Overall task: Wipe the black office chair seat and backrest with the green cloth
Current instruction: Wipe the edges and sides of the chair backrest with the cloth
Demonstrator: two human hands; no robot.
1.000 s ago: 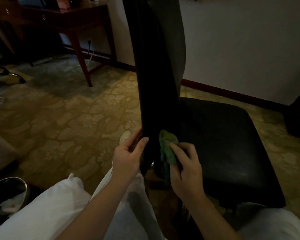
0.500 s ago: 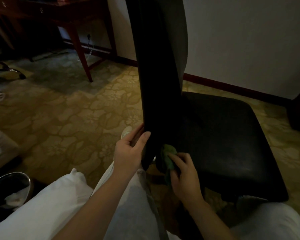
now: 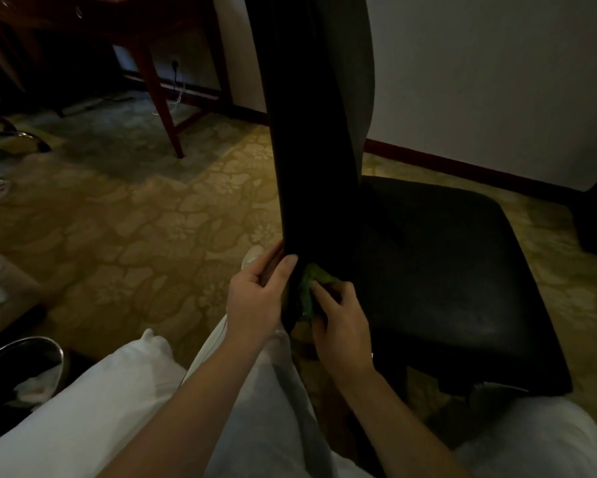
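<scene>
Backrest (image 3: 310, 132) left of seat (image 3: 445, 270)

Gold floral carpet (image 3: 145, 236) covers the floor. A dark wooden desk (image 3: 159, 98) stands at eleven o'clock, a plug (image 3: 175, 65) behind it. At eight o'clock, a metal bin (image 3: 20, 360) sits beside a white pillow (image 3: 83, 408).

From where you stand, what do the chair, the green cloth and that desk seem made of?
Seat and backrest: black leather or faux leather, going by the smooth skin and faint sheen. Green cloth: soft fabric, maybe microfibre, since it bunches under the right hand. Desk: reddish-brown wood, probably varnished, judging by colour and slim squared legs.
</scene>
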